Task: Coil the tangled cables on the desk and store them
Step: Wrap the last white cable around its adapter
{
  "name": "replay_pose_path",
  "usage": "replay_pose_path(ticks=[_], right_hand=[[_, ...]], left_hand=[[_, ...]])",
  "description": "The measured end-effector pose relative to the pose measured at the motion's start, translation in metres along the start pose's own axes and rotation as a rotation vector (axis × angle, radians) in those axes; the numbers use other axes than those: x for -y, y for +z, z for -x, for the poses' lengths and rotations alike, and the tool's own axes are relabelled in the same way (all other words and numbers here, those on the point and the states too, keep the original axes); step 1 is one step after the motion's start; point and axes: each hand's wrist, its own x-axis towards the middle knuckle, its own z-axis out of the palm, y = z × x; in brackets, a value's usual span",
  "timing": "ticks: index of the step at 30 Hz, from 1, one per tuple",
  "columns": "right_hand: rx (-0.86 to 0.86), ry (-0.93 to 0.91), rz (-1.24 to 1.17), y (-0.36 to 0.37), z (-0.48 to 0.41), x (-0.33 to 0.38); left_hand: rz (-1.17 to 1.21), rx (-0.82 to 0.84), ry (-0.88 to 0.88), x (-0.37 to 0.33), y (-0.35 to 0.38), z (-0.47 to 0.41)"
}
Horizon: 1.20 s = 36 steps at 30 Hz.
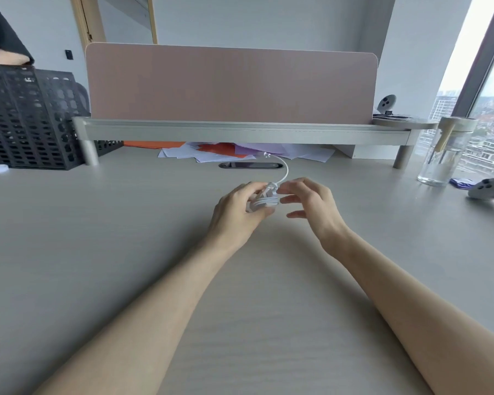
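Checker: Grip, entry one?

Clerk: Left hand (234,206), fingers curled round a white cable (264,201) wound into a small coil, so it is grasping. Right hand (314,206), thumb and forefinger pinching the same cable where the loose tail leaves the top of the coil, other fingers spread.

Checker: Location of the cable?

Clerk: Mid-desk, between both hands, near the dark oval slot (250,165). I cannot tell whether the coil touches the desk (97,238).

Checker: Edges and free room?

Clerk: Wide bare surface toward the person and to the left. The far side is bounded by a raised shelf (240,132) with loose papers (220,153) beneath it. Black mesh organiser (26,118) at far left. Glass jar (445,149) and grey controller (488,189) at far right. All are well apart from the hands.

Checker: Orientation?

Clerk: The coil's strands and long axis run roughly left to right. The tail arcs up and away from the person, and its plug end (267,155) curls back left toward the papers.

Checker: Materials?

Clerk:
- Cable: smooth, round, white.
- Desk: matt, pale grey, faint wood grain.
- Shelf: pale, flat, on cylindrical legs.
- Divider panel (231,84) behind the shelf: dusty pink with rounded corners.
- Jar: clear, cylindrical.
- Organiser: perforated plastic.
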Motion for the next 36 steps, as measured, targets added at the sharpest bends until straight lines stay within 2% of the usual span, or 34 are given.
replay_pose_path(ticks=[4, 8, 13, 18, 27, 32, 36], right_hand=[[-0.076, 0.069, -0.042, -0.007, 0.008, 0.008], [-0.191, 0.119, -0.102, -0.032, 0.025, 0.016], [-0.289, 0.294, -0.139, -0.099, 0.063, 0.016], [-0.352, 0.415, -0.182, -0.177, 0.116, 0.021], [-0.605, 0.453, 0.008, -0.33, 0.256, 0.042], [-0.714, 0.563, 0.138, -0.402, 0.343, 0.036], [-0.787, 0.681, 0.2, -0.441, 0.396, 0.017]], left_hand=[[-0.15, 0.033, 0.117, 0.001, 0.004, 0.002], [-0.123, 0.154, 0.175, -0.01, 0.009, 0.005], [-0.03, 0.232, 0.154, -0.067, 0.045, 0.02], [-0.018, 0.37, 0.227, -0.13, 0.101, 0.043], [0.019, 0.687, 0.403, -0.267, 0.211, 0.113], [-0.036, 0.892, 0.592, -0.323, 0.276, 0.162], [-0.028, 1.049, 0.676, -0.34, 0.335, 0.204]])
